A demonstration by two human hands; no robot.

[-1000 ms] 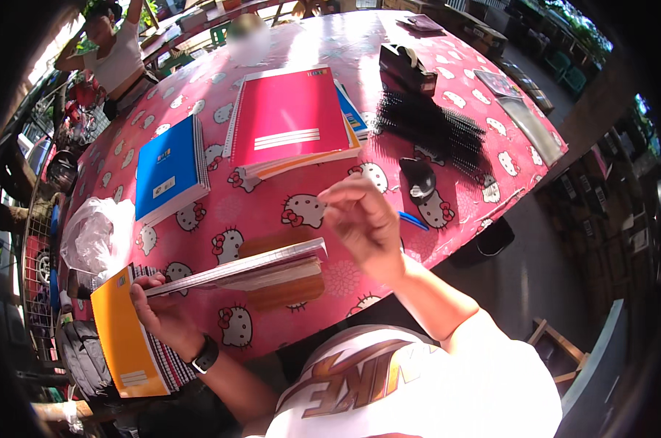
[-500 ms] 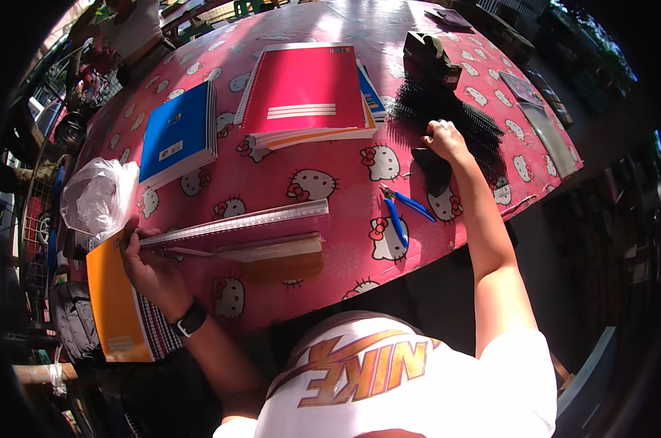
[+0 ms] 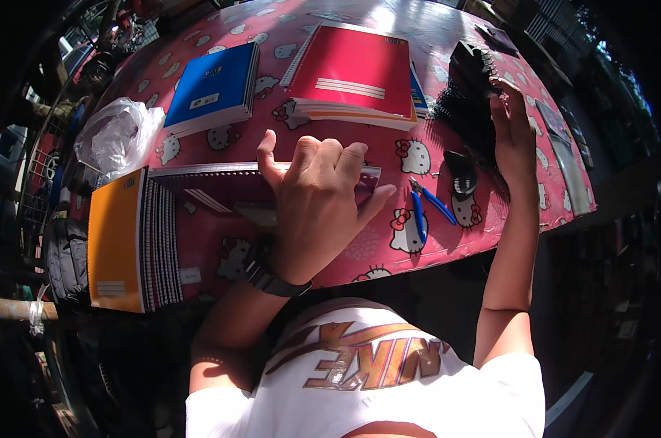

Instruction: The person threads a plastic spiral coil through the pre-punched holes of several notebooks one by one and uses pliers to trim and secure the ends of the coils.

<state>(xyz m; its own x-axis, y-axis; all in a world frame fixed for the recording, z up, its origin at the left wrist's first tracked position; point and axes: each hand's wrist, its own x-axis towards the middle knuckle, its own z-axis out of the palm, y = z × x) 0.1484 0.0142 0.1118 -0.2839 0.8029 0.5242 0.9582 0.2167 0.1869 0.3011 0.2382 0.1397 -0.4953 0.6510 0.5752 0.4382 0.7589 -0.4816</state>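
A purple-covered spiral-hole notebook (image 3: 217, 193) is set near the table's front edge, just in front of the person, with its white punched edge uppermost and its cover tilted toward the wearer. Its middle is covered from view by the left hand (image 3: 319, 197), seen from the back; the fingers are spread and partly bent, with the thumb held apart to the right. Whether the punched edge is touched by the fingertips cannot be told.

The right hand (image 3: 517, 139) is placed at a heap of black plastic binding coils (image 3: 465, 109), its fingers loosely curved beside a coil end; whether a coil is pinched between them cannot be told.

Between the two hands, blue-handled nippers (image 3: 420, 219) are laid with handles apart, near a black rounded object (image 3: 460, 174). Beyond the purple notebook, a pink-red notebook (image 3: 356, 73) is stacked on others, and blue notebooks (image 3: 214, 84) are piled to its left. At the near left, a stack topped by a yellow notebook (image 3: 115, 241) is set just beside the purple one, with a clear plastic bag (image 3: 119, 135) behind. All are borne by a pink cat-print tablecloth (image 3: 360, 244). A black wristwatch (image 3: 272, 274) is worn on the left wrist.
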